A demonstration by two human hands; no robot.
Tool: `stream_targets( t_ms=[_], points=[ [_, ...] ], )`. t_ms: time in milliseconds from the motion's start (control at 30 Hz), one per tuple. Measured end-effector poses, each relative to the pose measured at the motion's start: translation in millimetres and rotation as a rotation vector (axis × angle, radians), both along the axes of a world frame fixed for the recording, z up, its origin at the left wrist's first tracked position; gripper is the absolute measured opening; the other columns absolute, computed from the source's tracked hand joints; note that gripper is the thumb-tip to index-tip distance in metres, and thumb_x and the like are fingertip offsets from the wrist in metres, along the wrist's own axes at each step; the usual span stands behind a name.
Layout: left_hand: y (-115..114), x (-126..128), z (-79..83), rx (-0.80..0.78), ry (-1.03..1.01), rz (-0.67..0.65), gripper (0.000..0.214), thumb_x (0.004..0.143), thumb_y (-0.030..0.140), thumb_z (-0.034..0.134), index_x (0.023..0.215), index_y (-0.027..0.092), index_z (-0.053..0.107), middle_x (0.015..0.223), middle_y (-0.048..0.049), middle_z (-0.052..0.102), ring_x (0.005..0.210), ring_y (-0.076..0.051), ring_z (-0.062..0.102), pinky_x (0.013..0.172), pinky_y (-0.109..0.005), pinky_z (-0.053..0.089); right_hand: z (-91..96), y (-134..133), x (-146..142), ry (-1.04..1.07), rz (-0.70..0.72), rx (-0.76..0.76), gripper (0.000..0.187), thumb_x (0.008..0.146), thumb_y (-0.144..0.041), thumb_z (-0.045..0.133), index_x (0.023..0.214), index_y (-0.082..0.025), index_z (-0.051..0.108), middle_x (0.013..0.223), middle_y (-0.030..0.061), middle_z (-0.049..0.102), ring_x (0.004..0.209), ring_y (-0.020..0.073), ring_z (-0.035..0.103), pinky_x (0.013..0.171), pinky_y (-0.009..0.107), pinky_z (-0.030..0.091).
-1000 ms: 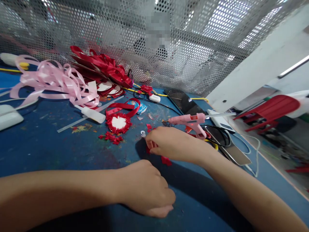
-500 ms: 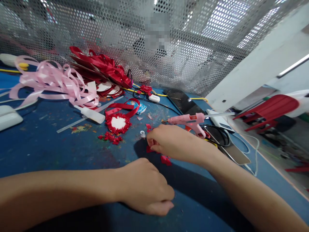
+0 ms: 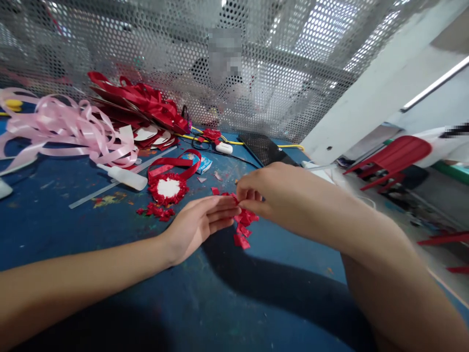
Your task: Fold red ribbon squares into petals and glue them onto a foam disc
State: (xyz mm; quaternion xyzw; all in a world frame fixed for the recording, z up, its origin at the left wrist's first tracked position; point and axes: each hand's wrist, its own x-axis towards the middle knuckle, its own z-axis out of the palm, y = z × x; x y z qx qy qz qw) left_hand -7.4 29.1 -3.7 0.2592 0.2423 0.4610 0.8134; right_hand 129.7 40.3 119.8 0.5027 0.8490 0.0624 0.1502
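My left hand (image 3: 200, 224) is raised over the blue table (image 3: 110, 234), palm up and fingers stretched out toward the right. My right hand (image 3: 271, 193) meets its fingertips, pinched shut on small red ribbon pieces (image 3: 245, 219) that hang in a clump below the pinch. More red scraps (image 3: 156, 211) lie on the table to the left. Behind them lies a red rosette with a white centre (image 3: 168, 187) and a red ribbon tail.
A white glue bottle (image 3: 124, 176) and a clear glue stick lie beside a heap of pink ribbon (image 3: 69, 129). Red bows (image 3: 142, 100) are piled against the perforated metal screen (image 3: 256, 63). A phone (image 3: 266, 149) and cables lie at the back right.
Both hands lifted off the table and came together. My left hand opened from a fist to flat, palm up. My right hand picked up red pieces. The view shifted left, hiding the pink glue gun.
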Motion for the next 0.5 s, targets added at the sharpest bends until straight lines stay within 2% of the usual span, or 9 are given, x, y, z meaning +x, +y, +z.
stream_targets(
  t_ms=[267, 367, 500],
  points=[
    [-0.6, -0.5, 2.1, 0.030, 0.065, -0.017, 0.020, 0.086, 0.019, 0.055, 0.097, 0.011, 0.069, 0.101, -0.0121, 0.073, 0.097, -0.022, 0.068, 0.091, -0.035, 0.049, -4.2, 0.5, 3.0, 0.002, 0.052, 0.035, 0.015, 0.081, -0.016, 0.054, 0.069, -0.020, 0.063, 0.063, 0.0021, 0.059, 0.047, 0.0111, 0.044, 0.046, 0.025, 0.023],
    [-1.2, 0.0, 3.3, 0.012, 0.123, -0.010, 0.018, 0.086, 0.019, 0.056, 0.096, 0.011, 0.070, 0.097, -0.0114, 0.074, 0.092, -0.020, 0.070, 0.088, -0.033, 0.051, -3.8, -0.2, 1.5, -0.029, 0.035, 0.015, 0.014, 0.080, -0.016, 0.054, 0.070, -0.020, 0.063, 0.065, 0.0016, 0.060, 0.045, 0.0105, 0.042, 0.046, 0.025, 0.022],
    [-0.9, 0.2, 1.8, 0.030, 0.123, -0.034, 0.017, 0.088, 0.020, 0.056, 0.093, 0.012, 0.070, 0.093, -0.0088, 0.075, 0.087, -0.017, 0.070, 0.084, -0.029, 0.053, -7.0, 0.1, -1.4, 0.005, 0.048, -0.053, 0.015, 0.077, -0.010, 0.054, 0.067, -0.017, 0.062, 0.066, 0.0021, 0.062, 0.049, 0.0102, 0.047, 0.049, 0.024, 0.026]
  ],
)
